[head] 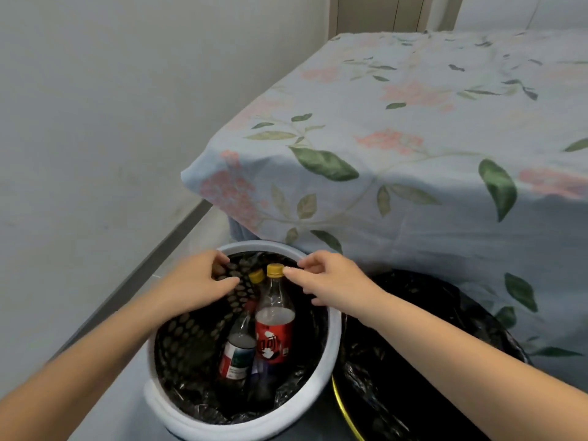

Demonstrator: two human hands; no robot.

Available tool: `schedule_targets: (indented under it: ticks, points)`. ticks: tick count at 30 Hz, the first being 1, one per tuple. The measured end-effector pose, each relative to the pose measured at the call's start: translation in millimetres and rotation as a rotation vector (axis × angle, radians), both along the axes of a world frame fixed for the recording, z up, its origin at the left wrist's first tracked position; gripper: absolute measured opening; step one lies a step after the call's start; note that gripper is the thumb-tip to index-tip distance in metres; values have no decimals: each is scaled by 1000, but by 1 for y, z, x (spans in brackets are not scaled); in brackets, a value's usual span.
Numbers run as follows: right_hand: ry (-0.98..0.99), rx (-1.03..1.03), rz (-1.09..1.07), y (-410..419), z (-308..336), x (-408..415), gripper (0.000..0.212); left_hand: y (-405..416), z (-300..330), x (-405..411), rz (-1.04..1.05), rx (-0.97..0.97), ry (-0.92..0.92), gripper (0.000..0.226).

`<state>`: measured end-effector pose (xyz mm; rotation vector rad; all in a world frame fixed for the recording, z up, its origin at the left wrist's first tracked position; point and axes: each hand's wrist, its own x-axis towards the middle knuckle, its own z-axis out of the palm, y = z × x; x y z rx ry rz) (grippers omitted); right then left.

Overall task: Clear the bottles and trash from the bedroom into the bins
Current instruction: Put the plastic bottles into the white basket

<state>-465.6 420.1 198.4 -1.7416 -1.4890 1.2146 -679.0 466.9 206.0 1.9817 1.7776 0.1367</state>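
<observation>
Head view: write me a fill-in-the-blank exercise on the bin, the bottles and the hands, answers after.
1. The red-label bottle stands in the white bin with a ____ cap.
2. The right hand has its fingertips at that bottle's ____.
3. The left hand touches the bin's ____ wall.
4. The bed wears a ____-patterned sheet.

Answers: yellow; cap; perforated; floral

Two bare forearms are seen, entering from the near left and near right corners. No sleeves are worn within view. The left hand and right hand are ungloved. Fingernails are short and unpainted where they can be seen.
</observation>
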Motion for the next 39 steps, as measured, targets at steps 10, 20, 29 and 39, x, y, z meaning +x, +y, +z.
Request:
schedule_targets:
  ticks: [10,20,29,39]
  points:
    - [-956,-21,-58,-160,58,239,43,-81,109,228,-796,137,19,23]
    - [-884,-323,-652,-414,15,443,53,-228,70,511,-1284,90,132,38]
    - [-788,-629,-982,-647,-40,545,52,-366,-42,673,-1455,44,297,37]
    - [-579,-641,-1343,-731,-152,564,49,-488,-164,753,-1545,15,290,45]
